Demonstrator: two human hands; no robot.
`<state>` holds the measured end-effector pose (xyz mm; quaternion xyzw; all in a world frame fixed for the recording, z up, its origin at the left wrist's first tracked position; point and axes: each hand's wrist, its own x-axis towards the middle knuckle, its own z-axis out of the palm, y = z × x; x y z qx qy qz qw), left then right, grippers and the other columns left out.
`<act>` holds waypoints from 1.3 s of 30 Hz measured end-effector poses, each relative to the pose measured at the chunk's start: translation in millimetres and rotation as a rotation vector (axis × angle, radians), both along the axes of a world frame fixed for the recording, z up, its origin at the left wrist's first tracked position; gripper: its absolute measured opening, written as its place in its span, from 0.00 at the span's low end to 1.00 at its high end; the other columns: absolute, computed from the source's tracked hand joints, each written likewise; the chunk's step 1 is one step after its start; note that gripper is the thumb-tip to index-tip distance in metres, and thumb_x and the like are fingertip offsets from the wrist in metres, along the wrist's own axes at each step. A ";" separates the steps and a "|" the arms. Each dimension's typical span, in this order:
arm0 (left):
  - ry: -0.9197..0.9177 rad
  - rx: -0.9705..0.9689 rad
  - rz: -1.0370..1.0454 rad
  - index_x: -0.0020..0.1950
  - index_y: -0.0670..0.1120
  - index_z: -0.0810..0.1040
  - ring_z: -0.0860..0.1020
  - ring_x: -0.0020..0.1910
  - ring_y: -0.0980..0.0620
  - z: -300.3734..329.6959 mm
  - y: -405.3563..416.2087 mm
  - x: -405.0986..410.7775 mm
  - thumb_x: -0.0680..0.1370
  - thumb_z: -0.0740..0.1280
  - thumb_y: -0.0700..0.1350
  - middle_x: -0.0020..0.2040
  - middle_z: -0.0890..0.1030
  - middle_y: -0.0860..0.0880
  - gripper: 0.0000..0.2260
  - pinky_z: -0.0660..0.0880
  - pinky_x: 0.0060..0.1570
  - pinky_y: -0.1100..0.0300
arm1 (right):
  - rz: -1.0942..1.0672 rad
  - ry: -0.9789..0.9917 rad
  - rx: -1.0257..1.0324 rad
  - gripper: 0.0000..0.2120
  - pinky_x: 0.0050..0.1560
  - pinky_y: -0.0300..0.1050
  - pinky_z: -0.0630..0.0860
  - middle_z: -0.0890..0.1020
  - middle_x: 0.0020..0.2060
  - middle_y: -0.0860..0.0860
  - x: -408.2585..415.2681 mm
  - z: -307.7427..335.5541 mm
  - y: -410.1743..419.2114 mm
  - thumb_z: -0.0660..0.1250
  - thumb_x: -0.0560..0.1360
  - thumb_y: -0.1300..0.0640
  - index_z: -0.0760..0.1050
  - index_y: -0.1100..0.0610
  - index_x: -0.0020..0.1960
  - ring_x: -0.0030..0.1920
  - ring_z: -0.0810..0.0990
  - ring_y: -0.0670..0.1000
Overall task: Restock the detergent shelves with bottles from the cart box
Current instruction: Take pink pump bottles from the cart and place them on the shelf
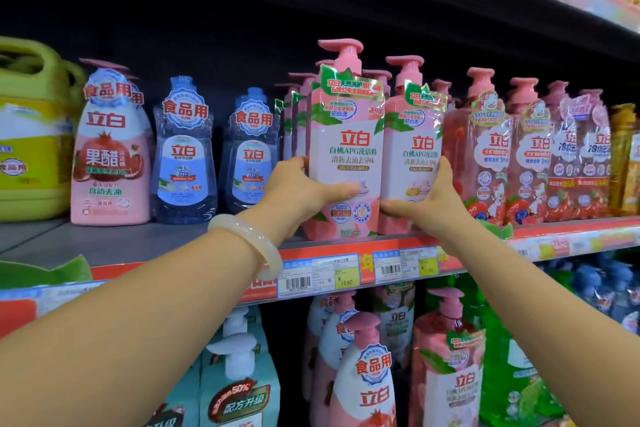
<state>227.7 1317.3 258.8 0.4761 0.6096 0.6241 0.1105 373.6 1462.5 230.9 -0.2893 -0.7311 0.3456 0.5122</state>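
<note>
Left hand point(301, 184): wrapped round the left peach bottle point(346, 149) — thumb laid across the lower label, fingers curled round its left side, a pale bangle point(258, 243) on the wrist.
Right hand point(434, 199): gripping the right peach bottle point(412, 156) — thumb lying across the front low down, fingers up along its right edge.
Bottles: both upright, side by side and touching, at the front edge of the shelf point(138, 246); whether their bases are fully down looks likely but is hard to tell behind the hands.
Behind: more pink pump bottles point(298, 104) in a row.
Left neighbours: two blue bottles point(185, 152), a pomegranate bottle point(110, 149), a yellow-green jug point(31, 135).
Right neighbours: red strawberry bottles point(491, 149) just beside the right hand.
Shelf edge: price tags point(318, 276) under the bottles.
</note>
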 end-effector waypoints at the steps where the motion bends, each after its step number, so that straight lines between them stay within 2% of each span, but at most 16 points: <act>1: 0.006 0.002 0.012 0.53 0.48 0.75 0.81 0.49 0.47 -0.3 0.3 0.3 0.63 0.80 0.45 0.53 0.82 0.48 0.24 0.80 0.51 0.49 | 0.010 0.002 0.002 0.69 0.58 0.60 0.76 0.69 0.66 0.55 0.6 1.2 -3.5 0.82 0.41 0.38 0.50 0.48 0.74 0.62 0.75 0.57; 4: 0.019 0.012 0.035 0.53 0.50 0.73 0.81 0.51 0.45 -2.2 -0.1 2.7 0.63 0.80 0.46 0.55 0.82 0.47 0.24 0.80 0.51 0.47 | 0.042 0.012 0.025 0.54 0.60 0.56 0.76 0.72 0.64 0.53 4.8 3.7 -8.6 0.81 0.59 0.57 0.50 0.54 0.75 0.60 0.76 0.54; 6: 0.031 0.012 0.043 0.52 0.51 0.71 0.81 0.51 0.45 -3.0 -0.4 3.6 0.63 0.80 0.46 0.56 0.81 0.47 0.24 0.79 0.51 0.47 | 0.037 0.010 0.072 0.49 0.59 0.53 0.77 0.75 0.55 0.48 6.7 3.6 -7.7 0.79 0.63 0.61 0.52 0.56 0.74 0.54 0.78 0.50; 8: 0.045 0.003 0.047 0.53 0.51 0.71 0.81 0.51 0.45 -2.9 -1.8 5.0 0.63 0.80 0.47 0.56 0.82 0.47 0.25 0.80 0.50 0.46 | 0.015 0.003 0.114 0.47 0.57 0.49 0.76 0.74 0.48 0.41 5.9 2.7 -7.5 0.78 0.64 0.60 0.52 0.57 0.73 0.47 0.77 0.44; 9: 0.050 -0.002 0.051 0.54 0.51 0.72 0.81 0.51 0.45 -2.9 -2.1 5.3 0.63 0.80 0.48 0.56 0.82 0.47 0.25 0.80 0.50 0.46 | 0.004 -0.003 0.124 0.48 0.57 0.49 0.76 0.74 0.48 0.41 5.1 1.9 -6.8 0.78 0.64 0.60 0.51 0.57 0.74 0.46 0.77 0.43; 13: 0.057 -0.021 0.065 0.56 0.50 0.71 0.81 0.51 0.46 -3.0 -3.3 7.1 0.65 0.79 0.48 0.55 0.81 0.47 0.24 0.79 0.50 0.50 | -0.007 -0.015 0.129 0.51 0.59 0.53 0.76 0.74 0.58 0.51 3.3 0.6 -4.6 0.79 0.64 0.58 0.48 0.57 0.75 0.51 0.78 0.50; 18: 0.086 -0.016 0.099 0.62 0.46 0.72 0.80 0.53 0.47 -4.3 -3.3 10.8 0.65 0.78 0.49 0.58 0.80 0.48 0.29 0.78 0.53 0.48 | -0.021 -0.023 0.147 0.50 0.58 0.51 0.77 0.74 0.56 0.50 2.8 -0.8 -2.5 0.78 0.65 0.57 0.49 0.57 0.75 0.51 0.78 0.50; 21: 0.082 -0.030 0.100 0.63 0.46 0.72 0.80 0.54 0.47 -4.6 -1.3 10.3 0.66 0.78 0.49 0.58 0.80 0.48 0.29 0.78 0.54 0.48 | -0.039 -0.047 0.137 0.51 0.59 0.55 0.76 0.75 0.59 0.51 4.5 -3.1 -0.1 0.79 0.64 0.54 0.49 0.56 0.75 0.56 0.78 0.52; 24: 0.104 -0.065 0.103 0.64 0.46 0.70 0.79 0.55 0.47 -3.3 -1.7 10.1 0.67 0.77 0.51 0.60 0.79 0.48 0.30 0.78 0.55 0.49 | -0.029 -0.114 0.117 0.55 0.65 0.54 0.71 0.67 0.71 0.53 10.2 -2.8 -5.9 0.79 0.63 0.51 0.46 0.54 0.77 0.67 0.71 0.53; 26: 0.225 -0.136 0.174 0.67 0.45 0.66 0.76 0.58 0.46 -3.4 -4.7 12.5 0.68 0.75 0.55 0.63 0.76 0.46 0.33 0.76 0.57 0.49 | -0.074 -0.155 0.105 0.60 0.67 0.55 0.69 0.64 0.73 0.54 13.4 -1.2 -15.3 0.80 0.56 0.43 0.47 0.52 0.76 0.69 0.68 0.55; 28: 0.397 -0.199 0.285 0.71 0.43 0.60 0.72 0.63 0.42 -6.3 -11.9 15.8 0.68 0.74 0.57 0.65 0.70 0.42 0.39 0.72 0.61 0.48 | -0.181 -0.170 0.169 0.64 0.65 0.60 0.70 0.69 0.68 0.57 13.1 2.8 -26.6 0.77 0.47 0.34 0.52 0.53 0.74 0.66 0.70 0.59; 30: 0.602 -0.257 0.378 0.72 0.41 0.57 0.66 0.68 0.39 -11.4 -25.5 16.9 0.69 0.74 0.57 0.68 0.65 0.38 0.41 0.68 0.64 0.47 | -0.286 -0.213 0.267 0.56 0.67 0.61 0.66 0.68 0.67 0.60 11.3 8.7 -53.6 0.77 0.54 0.38 0.56 0.55 0.74 0.67 0.68 0.61; 32: 0.785 -0.325 0.444 0.73 0.41 0.56 0.60 0.71 0.38 -14.7 -44.7 14.1 0.71 0.72 0.55 0.72 0.60 0.38 0.39 0.62 0.67 0.47 | -0.286 -0.287 0.350 0.46 0.71 0.54 0.59 0.62 0.70 0.60 5.7 11.2 -88.5 0.76 0.66 0.50 0.54 0.58 0.75 0.71 0.60 0.59; 33: 0.848 -0.353 0.471 0.72 0.41 0.58 0.58 0.73 0.38 -15.2 -56.8 11.7 0.72 0.71 0.55 0.73 0.59 0.38 0.36 0.61 0.68 0.47 | -0.276 -0.325 0.405 0.41 0.70 0.51 0.57 0.61 0.70 0.60 0.3 11.2 -103.3 0.74 0.69 0.53 0.56 0.59 0.75 0.71 0.58 0.58; 36: 0.970 -0.394 0.523 0.69 0.41 0.64 0.59 0.72 0.41 -14.0 -99.0 3.0 0.75 0.69 0.52 0.72 0.61 0.40 0.28 0.62 0.67 0.49 | -0.189 -0.452 0.542 0.36 0.69 0.50 0.59 0.62 0.69 0.60 -26.7 8.9 -146.7 0.72 0.71 0.53 0.60 0.60 0.73 0.70 0.61 0.60; 39: 1.084 -0.458 0.584 0.65 0.40 0.67 0.65 0.68 0.41 -17.9 -154.6 -10.1 0.76 0.67 0.50 0.66 0.67 0.41 0.22 0.65 0.63 0.50 | -0.069 -0.571 0.628 0.35 0.67 0.50 0.63 0.64 0.67 0.60 -66.2 2.7 -198.4 0.71 0.70 0.52 0.61 0.59 0.72 0.68 0.63 0.61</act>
